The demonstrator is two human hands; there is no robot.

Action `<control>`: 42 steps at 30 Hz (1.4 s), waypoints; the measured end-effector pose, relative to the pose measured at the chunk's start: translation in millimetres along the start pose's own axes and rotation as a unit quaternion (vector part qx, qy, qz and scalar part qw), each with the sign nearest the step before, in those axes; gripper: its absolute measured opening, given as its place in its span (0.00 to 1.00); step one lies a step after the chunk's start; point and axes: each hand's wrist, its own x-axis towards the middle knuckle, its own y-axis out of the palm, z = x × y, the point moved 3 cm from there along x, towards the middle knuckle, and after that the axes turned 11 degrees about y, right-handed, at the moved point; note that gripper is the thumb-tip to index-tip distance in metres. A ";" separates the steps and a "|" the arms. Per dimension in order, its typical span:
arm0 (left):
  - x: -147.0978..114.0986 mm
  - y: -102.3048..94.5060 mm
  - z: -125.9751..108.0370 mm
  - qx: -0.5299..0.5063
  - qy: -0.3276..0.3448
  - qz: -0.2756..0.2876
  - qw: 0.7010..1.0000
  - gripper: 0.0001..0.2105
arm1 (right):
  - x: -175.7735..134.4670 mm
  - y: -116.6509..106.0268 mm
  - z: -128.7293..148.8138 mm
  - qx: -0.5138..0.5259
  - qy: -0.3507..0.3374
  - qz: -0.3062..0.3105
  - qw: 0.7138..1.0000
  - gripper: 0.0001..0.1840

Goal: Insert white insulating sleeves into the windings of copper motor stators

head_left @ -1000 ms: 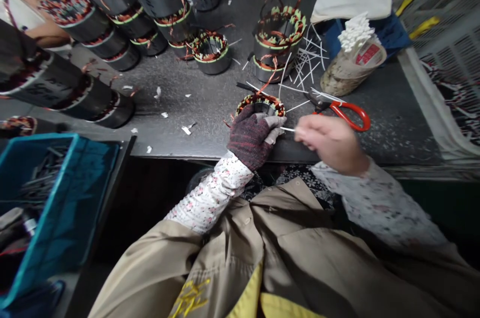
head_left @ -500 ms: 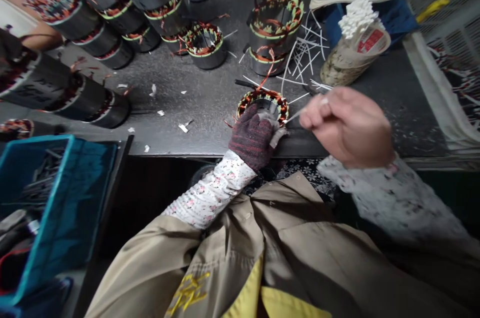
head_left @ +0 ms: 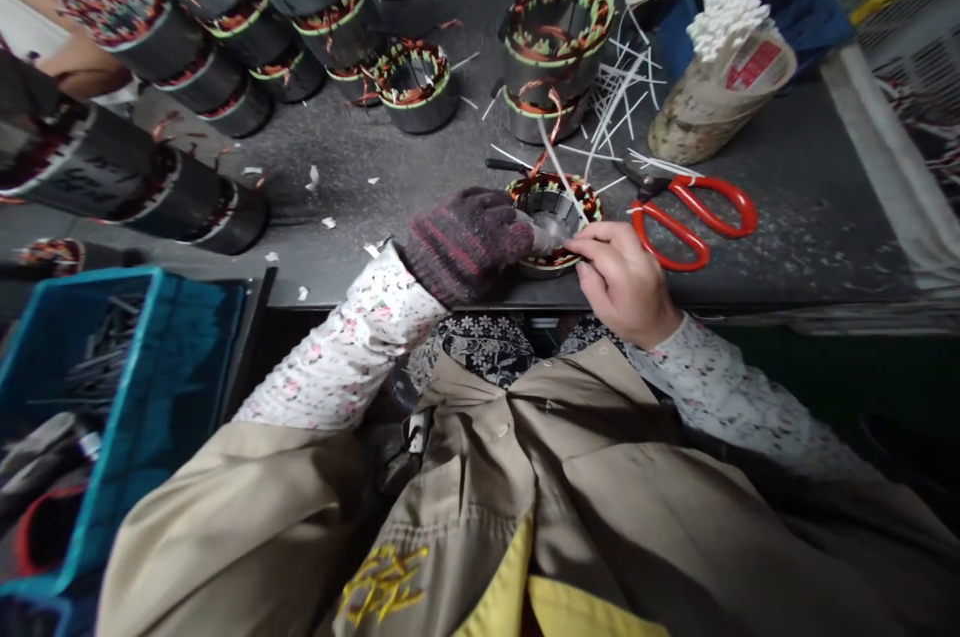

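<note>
Dark, speckled workbench [head_left: 427, 167] is bearing a copper-wound, green-edged metal ring [head_left: 546, 201] near its front edge. The maroon-gloved left hand [head_left: 472, 245] is reaching over its left side, grip unclear; the bare right hand [head_left: 624, 279] is apparently pinching a thin white cord [head_left: 556, 162] at the right rim. Cord-working seems to be underway, calling for careful fingertip guiding.

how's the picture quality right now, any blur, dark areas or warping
Head view: dim light, deep shadow under the front edge of the dark grey bench; head view, left: the grey cylindrical stack leans, probably wide-angle distortion; head view, right: the pale slatted plastic crate looks soft, while the bare right hand and red-handled metal scissors are fairly sharp.
</note>
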 end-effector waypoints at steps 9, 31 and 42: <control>10.6 -9.5 -7.6 0.072 0.163 0.065 0.982 0.13 | 37.9 -38.5 -44.8 0.002 0.069 -0.201 0.977 0.04; -4.6 48.5 -30.1 0.016 -0.012 -0.234 0.972 0.13 | 17.2 -57.5 -4.1 0.016 -0.020 -0.114 0.993 0.04; -7.0 53.5 -34.5 0.062 0.000 -0.263 0.963 0.18 | -43.9 -48.1 15.0 0.088 -0.060 -0.016 0.994 0.06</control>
